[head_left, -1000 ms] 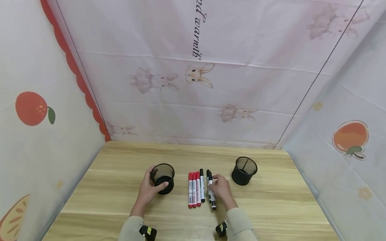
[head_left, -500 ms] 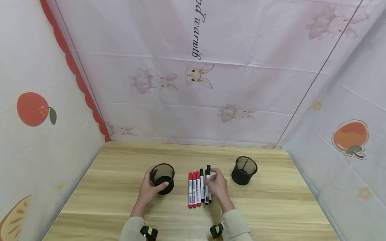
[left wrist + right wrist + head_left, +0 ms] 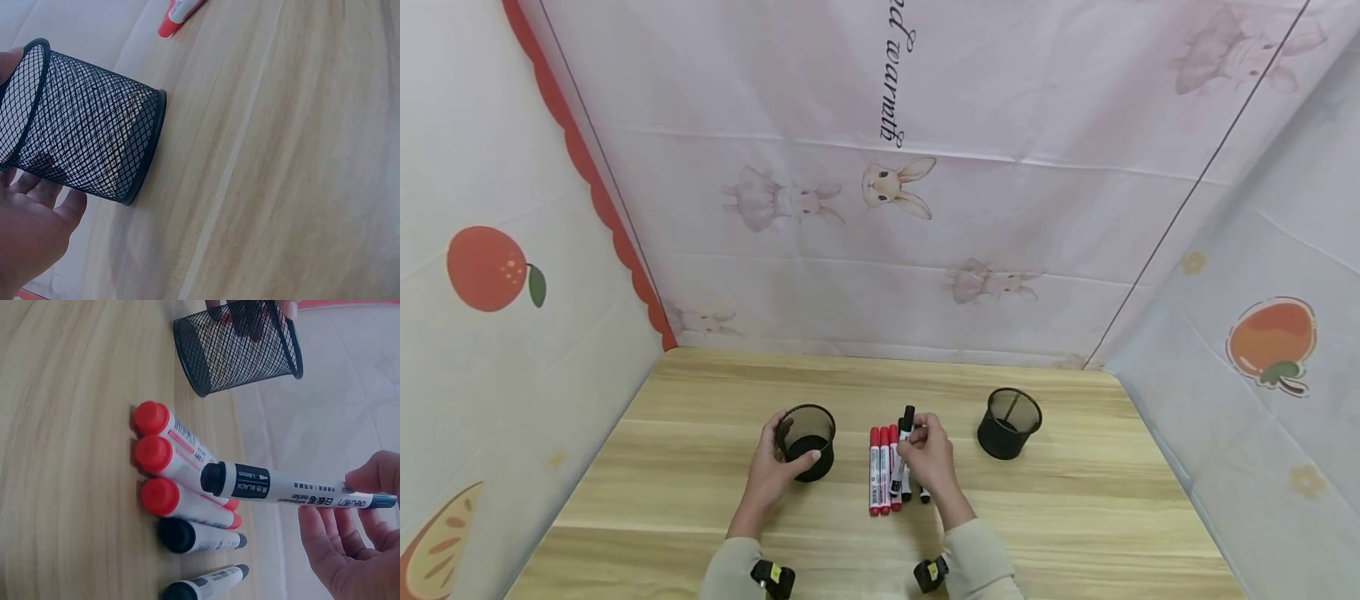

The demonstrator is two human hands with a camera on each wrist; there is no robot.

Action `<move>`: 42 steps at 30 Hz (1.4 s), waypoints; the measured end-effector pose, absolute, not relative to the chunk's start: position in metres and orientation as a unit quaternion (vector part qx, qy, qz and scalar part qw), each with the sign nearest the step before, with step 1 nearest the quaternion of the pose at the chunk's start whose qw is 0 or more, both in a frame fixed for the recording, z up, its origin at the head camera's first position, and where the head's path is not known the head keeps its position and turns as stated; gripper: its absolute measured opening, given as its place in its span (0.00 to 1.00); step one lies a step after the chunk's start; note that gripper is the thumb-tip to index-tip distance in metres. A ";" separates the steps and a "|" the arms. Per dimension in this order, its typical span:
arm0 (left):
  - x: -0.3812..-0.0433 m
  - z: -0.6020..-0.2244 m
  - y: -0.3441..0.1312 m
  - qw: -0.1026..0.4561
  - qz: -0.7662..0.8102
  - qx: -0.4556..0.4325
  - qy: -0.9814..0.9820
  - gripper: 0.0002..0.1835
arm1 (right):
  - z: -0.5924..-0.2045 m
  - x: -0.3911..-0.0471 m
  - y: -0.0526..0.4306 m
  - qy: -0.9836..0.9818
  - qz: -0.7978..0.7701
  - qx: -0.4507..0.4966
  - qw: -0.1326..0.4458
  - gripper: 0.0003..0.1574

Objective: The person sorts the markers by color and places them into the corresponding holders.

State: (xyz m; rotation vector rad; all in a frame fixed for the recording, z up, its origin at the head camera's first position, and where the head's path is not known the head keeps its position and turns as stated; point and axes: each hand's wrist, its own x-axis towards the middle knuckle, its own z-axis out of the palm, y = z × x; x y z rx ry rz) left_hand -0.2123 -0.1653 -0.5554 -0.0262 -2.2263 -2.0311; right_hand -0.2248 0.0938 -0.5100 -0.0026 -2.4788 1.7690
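The round black wire-mesh cup (image 3: 811,440), upright and left of the middle of the pale wood-grained desk (image 3: 1097,492), is gripped by the left hand (image 3: 770,471), with the thumb laid across its near side and the fingers bent round the side towards the desk's left edge. Near the desk's centre, a white marker with black ends (image 3: 287,487) is pinched between the thumb and fingers of the right hand (image 3: 934,460); it is held tilted and raised clear of the desk. Below it, three white markers with red ends (image 3: 884,475) are laid side by side. Just beside them, towards the desk's right edge, lies an inner black-capped marker (image 3: 906,492); an outer black-capped marker (image 3: 925,498) is partly hidden by the right hand in the head view. A second black mesh cup (image 3: 1007,429) is stood nearer the desk's far right corner, touched by neither hand.

The work is judged to be at an early stage: one marker is lifted, none is seen in either cup, and five are left lying on the desk.
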 end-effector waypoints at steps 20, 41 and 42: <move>-0.206 -0.537 -0.164 0.049 -0.684 -0.014 -0.727 0.48 | -0.497 -0.225 0.076 -0.781 0.611 0.037 0.124 0.13; -0.211 -0.558 -0.166 0.074 -0.678 -0.017 -0.731 0.46 | -0.451 -0.204 0.064 -0.750 0.645 0.089 0.118 0.11; -0.212 -0.558 -0.166 0.075 -0.678 -0.017 -0.731 0.46 | -0.451 -0.204 0.064 -0.748 0.647 0.088 0.116 0.11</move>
